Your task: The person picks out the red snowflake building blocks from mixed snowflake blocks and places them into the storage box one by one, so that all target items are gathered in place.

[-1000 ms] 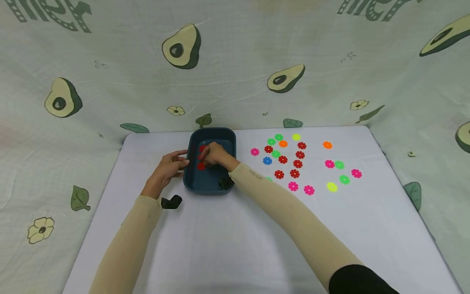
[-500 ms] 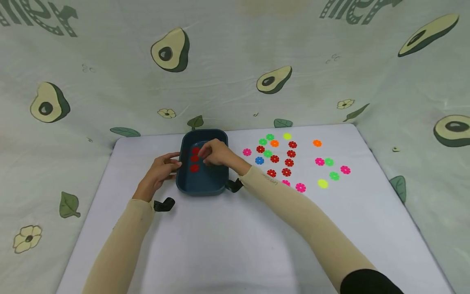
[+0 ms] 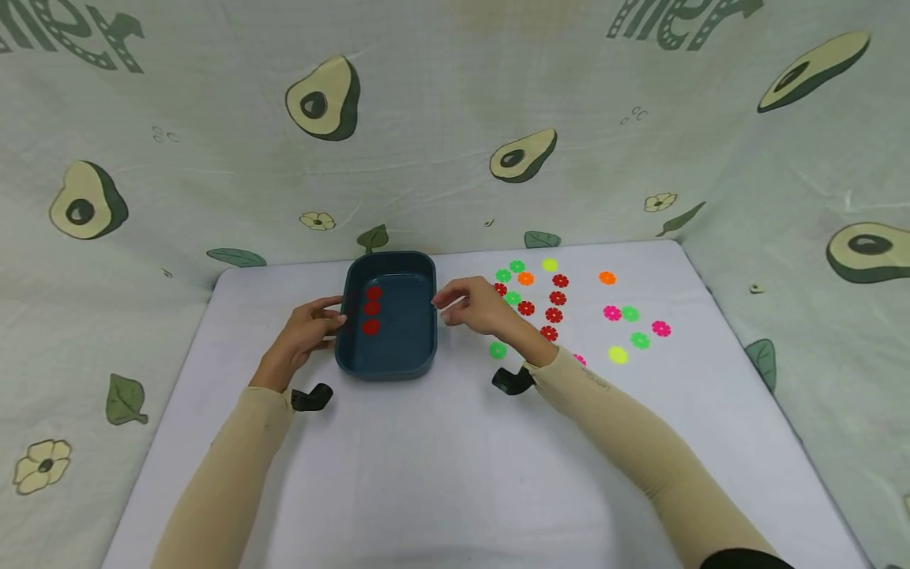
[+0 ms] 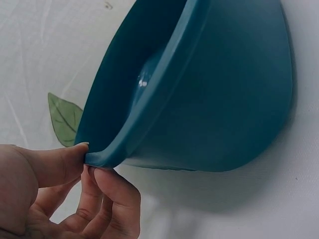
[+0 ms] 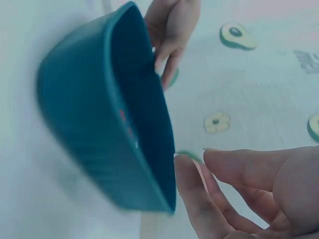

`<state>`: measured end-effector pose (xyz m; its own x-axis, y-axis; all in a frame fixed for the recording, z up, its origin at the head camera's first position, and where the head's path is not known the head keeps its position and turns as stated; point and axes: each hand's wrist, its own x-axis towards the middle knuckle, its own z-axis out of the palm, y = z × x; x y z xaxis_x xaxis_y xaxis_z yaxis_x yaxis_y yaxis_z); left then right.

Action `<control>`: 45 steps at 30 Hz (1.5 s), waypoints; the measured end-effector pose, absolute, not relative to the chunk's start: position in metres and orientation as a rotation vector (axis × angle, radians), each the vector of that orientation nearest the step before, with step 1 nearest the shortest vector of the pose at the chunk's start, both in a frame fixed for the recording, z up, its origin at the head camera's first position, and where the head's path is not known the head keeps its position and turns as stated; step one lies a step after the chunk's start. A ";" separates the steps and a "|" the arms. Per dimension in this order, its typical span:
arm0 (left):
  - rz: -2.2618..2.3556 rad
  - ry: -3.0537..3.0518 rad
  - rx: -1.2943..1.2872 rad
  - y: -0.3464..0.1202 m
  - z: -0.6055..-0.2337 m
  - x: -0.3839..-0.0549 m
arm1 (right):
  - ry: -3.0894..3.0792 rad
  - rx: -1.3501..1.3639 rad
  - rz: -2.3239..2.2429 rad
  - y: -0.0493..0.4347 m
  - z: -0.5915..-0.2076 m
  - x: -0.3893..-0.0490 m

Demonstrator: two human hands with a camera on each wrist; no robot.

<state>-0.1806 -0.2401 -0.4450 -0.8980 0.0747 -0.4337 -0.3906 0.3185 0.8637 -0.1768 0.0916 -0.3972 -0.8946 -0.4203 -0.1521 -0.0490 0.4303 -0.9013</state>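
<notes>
A dark blue rectangular tub (image 3: 398, 363) stands toward the back of the table, and three red discs (image 3: 371, 326) lie in a column on the left of its floor. My left hand (image 3: 302, 336) pinches the tub's left rim; in the left wrist view its thumb (image 4: 60, 164) lies over the rim with fingers beneath. Just outside the right rim hovers my right hand (image 3: 476, 307), its fingers loosely bent and apart, nothing between thumb and fingertips in the right wrist view. Right of that hand, several red notched discs (image 3: 554, 315) are spread on the table, partly hidden by it.
Green discs (image 3: 640, 341), pink discs (image 3: 661, 328), orange discs (image 3: 607, 278) and yellow discs (image 3: 618, 355) are scattered on the table's right half. A white cloth covers the table (image 3: 398, 474). Behind it hangs a curtain (image 3: 426, 103) with avocado prints.
My right hand has come out of the tub and moved right past its rim, leaving three red discs in view there. The left hand keeps its hold. The head view has shifted slightly.
</notes>
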 end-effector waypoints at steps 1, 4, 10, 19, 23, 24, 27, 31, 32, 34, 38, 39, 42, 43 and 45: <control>1.603 2.196 -0.276 -0.241 -0.445 -0.181 | 2.325 -0.374 -1.472 0.098 -0.399 -0.175; 1.601 2.197 -0.272 -0.243 -0.445 -0.182 | 2.307 -0.301 -1.512 0.117 -0.404 -0.170; 1.582 2.215 -0.280 -0.244 -0.443 -0.180 | 2.281 -0.200 -1.547 0.149 -0.415 -0.165; 1.552 2.219 -0.294 -0.247 -0.444 -0.172 | 2.342 -0.116 -1.456 0.182 -0.428 -0.157; 1.561 2.217 -0.287 -0.247 -0.445 -0.173 | 2.348 -0.092 -1.437 0.193 -0.434 -0.155; 1.563 2.217 -0.284 -0.247 -0.445 -0.174 | 2.351 -0.089 -1.434 0.195 -0.435 -0.155; 1.570 2.216 -0.282 -0.245 -0.444 -0.174 | 2.370 -0.106 -1.427 0.202 -0.442 -0.154; 1.575 2.212 -0.279 -0.243 -0.444 -0.175 | 2.406 -0.112 -1.404 0.211 -0.451 -0.155; 1.576 2.212 -0.278 -0.243 -0.443 -0.176 | 2.408 -0.106 -1.401 0.212 -0.453 -0.155; 1.573 2.216 -0.274 -0.242 -0.443 -0.176 | 2.414 -0.087 -1.401 0.215 -0.457 -0.154; 1.568 2.221 -0.278 -0.241 -0.444 -0.177 | 2.415 -0.060 -1.411 0.220 -0.463 -0.153; 1.567 2.222 -0.281 -0.240 -0.444 -0.178 | 2.417 -0.059 -1.413 0.221 -0.465 -0.153; 1.566 2.222 -0.289 -0.239 -0.444 -0.179 | 2.427 -0.059 -1.418 0.223 -0.471 -0.154; 1.568 2.220 -0.291 -0.239 -0.444 -0.179 | 2.431 -0.058 -1.419 0.223 -0.472 -0.154; 1.571 2.219 -0.293 -0.238 -0.444 -0.180 | 2.447 -0.068 -1.413 0.224 -0.474 -0.154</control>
<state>-0.1797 -0.2378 -0.4445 -0.8964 0.0609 -0.4390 -0.3939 0.3447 0.8521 -0.1539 0.2238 -0.4739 -0.9497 -0.1952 -0.2449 0.1145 0.5113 -0.8517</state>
